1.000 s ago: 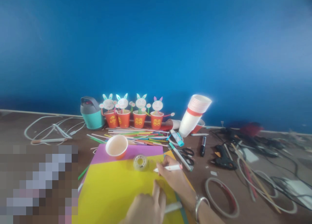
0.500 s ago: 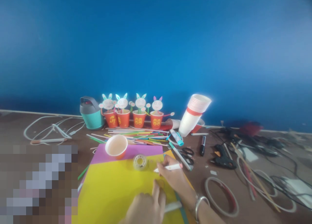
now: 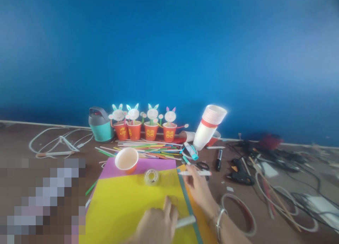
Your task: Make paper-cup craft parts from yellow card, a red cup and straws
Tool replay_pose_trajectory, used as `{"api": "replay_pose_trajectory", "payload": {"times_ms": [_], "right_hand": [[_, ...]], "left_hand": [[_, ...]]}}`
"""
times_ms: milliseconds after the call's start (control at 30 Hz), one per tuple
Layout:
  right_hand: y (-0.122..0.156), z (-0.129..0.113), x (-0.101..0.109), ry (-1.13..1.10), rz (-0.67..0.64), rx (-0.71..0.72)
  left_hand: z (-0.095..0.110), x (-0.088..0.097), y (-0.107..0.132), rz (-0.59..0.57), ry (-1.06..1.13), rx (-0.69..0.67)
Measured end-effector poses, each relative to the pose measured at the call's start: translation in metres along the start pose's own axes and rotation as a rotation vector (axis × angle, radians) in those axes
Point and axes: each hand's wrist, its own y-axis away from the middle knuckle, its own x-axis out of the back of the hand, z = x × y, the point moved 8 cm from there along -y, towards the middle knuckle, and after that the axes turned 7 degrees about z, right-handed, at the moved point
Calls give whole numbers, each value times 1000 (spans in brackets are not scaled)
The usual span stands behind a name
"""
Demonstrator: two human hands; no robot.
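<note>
My right hand (image 3: 197,187) is closed on a white marker (image 3: 200,173) with an orange-pink end, its tip pointing left near the right edge of the yellow paper (image 3: 119,205). On that sheet rests my left hand (image 3: 160,221), index finger stretched forward and the other fingers bent. A white stick-like piece (image 3: 186,221) lies beside its bent fingers; I cannot tell whether they touch it. Faint round outlines show near the index fingertip and beside the clear tape roll (image 3: 152,176). A purple sheet (image 3: 156,163) lies beyond, with a paper cup (image 3: 126,159) on it.
Red cups with rabbit-faced figures (image 3: 151,129) line the wall beside a teal container (image 3: 100,129). Coloured sticks (image 3: 148,148) lie before them. Rightward are stacked white cups (image 3: 208,127), black scissors (image 3: 202,165), a black glue gun (image 3: 239,173), a tape ring (image 3: 238,214) and tangled cables.
My right hand has moved right with the marker, away from the middle of the yellow paper towards its edge. My left hand stays nearly in place.
</note>
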Motion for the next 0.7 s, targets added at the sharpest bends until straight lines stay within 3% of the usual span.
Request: {"api": "replay_pose_trajectory", "payload": {"times_ms": [67, 267, 400, 533, 700], "right_hand": [[0, -1, 1, -4, -3, 33], [0, 1, 1, -67, -21, -44], [1, 6, -4, -158, -21, -214], [8, 15, -20, -331, -8, -388], [16, 12, -42, -232, -126, -363]], "left_hand": [[0, 3, 0, -17, 11, -2], [1, 3, -1, -17, 14, -3], [-1, 4, 0, 25, 1, 16], [-1, 6, 0, 20, 25, 17], [0, 8, -1, -9, 36, 17]]}}
